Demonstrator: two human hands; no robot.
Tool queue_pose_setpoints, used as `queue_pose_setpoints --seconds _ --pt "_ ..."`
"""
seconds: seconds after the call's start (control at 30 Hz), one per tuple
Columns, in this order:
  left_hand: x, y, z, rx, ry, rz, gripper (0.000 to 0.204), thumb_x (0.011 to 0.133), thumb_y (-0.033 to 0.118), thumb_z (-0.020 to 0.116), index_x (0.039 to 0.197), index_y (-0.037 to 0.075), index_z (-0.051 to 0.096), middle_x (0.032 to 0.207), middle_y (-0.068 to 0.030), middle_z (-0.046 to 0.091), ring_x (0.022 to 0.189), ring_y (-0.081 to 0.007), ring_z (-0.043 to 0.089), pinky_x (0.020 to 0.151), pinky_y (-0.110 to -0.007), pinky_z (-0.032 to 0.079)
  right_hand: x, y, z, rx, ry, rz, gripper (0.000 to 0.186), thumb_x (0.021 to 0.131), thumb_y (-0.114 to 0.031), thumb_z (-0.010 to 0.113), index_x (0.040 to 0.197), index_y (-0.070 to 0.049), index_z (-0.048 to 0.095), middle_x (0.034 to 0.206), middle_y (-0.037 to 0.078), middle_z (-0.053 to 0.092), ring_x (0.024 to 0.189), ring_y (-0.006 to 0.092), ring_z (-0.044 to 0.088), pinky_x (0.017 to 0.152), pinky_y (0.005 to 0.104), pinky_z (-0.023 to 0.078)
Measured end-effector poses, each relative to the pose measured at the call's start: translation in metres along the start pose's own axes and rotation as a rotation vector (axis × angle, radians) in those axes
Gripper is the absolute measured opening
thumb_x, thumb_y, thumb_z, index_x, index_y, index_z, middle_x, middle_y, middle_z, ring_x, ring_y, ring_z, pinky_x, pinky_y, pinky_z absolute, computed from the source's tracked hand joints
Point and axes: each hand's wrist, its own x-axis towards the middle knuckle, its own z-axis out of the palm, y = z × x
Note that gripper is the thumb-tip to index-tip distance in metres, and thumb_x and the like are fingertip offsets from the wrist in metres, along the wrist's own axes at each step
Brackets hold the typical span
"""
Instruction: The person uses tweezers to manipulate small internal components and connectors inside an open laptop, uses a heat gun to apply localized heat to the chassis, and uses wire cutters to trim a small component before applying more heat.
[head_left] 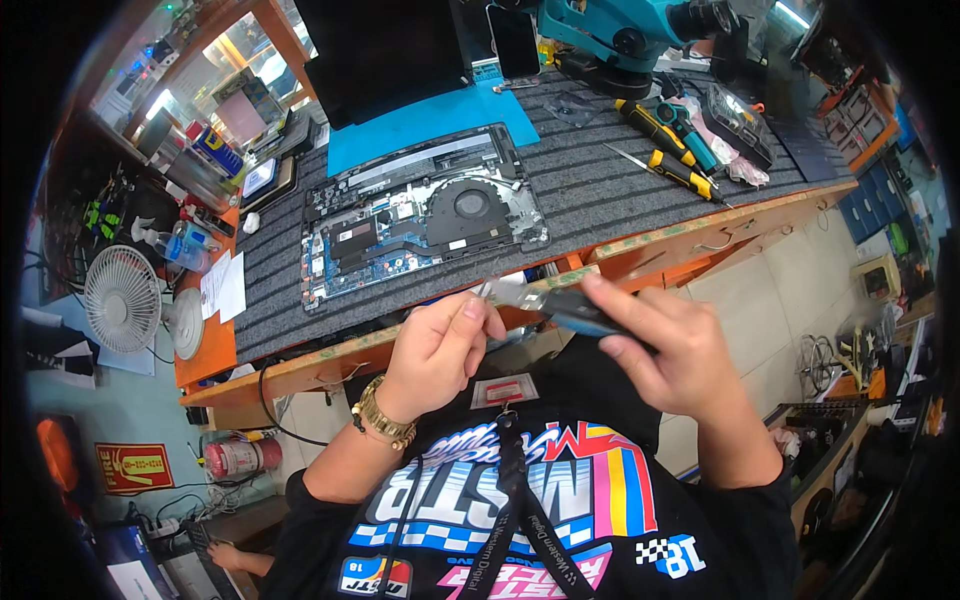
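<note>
My right hand (672,345) is wrapped round a tool with a dark handle and a silver metal head (585,313); its exact kind is not clear. The head points left, toward the fingertips of my left hand (447,345). Those fingers are closed in a pinch, and a tiny light, thin piece seems to stick up from them, too small to name. Both hands are held in front of the bench edge. Beyond them lies an opened laptop base (420,225), its blue circuit board and round fan (470,207) exposed.
On the grey striped mat (575,205) lie yellow-black screwdrivers (685,175) at right. A teal microscope (625,40) stands at the back beside a dark screen (385,60) on a blue mat (360,150). At left stands a white fan (122,285). A drawer (510,325) sits partly pulled out.
</note>
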Motion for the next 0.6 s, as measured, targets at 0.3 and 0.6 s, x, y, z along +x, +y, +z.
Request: queue_pose_setpoints --seconds 0.3,0.6 --pt "0.004 -0.008 0.003 0.256 0.13 0.259 0.035 0.119 0.026 0.061 0.106 -0.002 0.078 0.064 0.0011 0.064 0.054 -0.0038 0.055 0.052 -0.022 0.04 -0.005 0.034 -0.002 0.101 0.225 0.033 0.051 0.102 -0.006 0.077 0.152 -0.003 0.071 0.096 0.018 0.077 0.08 0.0284 0.075 0.075 0.0372 0.058" --pt "0.01 -0.005 0.005 0.418 0.248 0.405 0.018 0.109 0.012 0.075 0.115 -0.002 0.084 0.07 -0.0051 0.071 0.06 -0.0061 0.061 0.057 -0.027 0.047 -0.014 0.025 -0.002 0.247 0.063 0.137 0.046 0.105 -0.01 0.074 0.15 0.002 0.07 0.095 0.019 0.077 0.078 0.0287 0.075 0.076 0.0369 0.058"
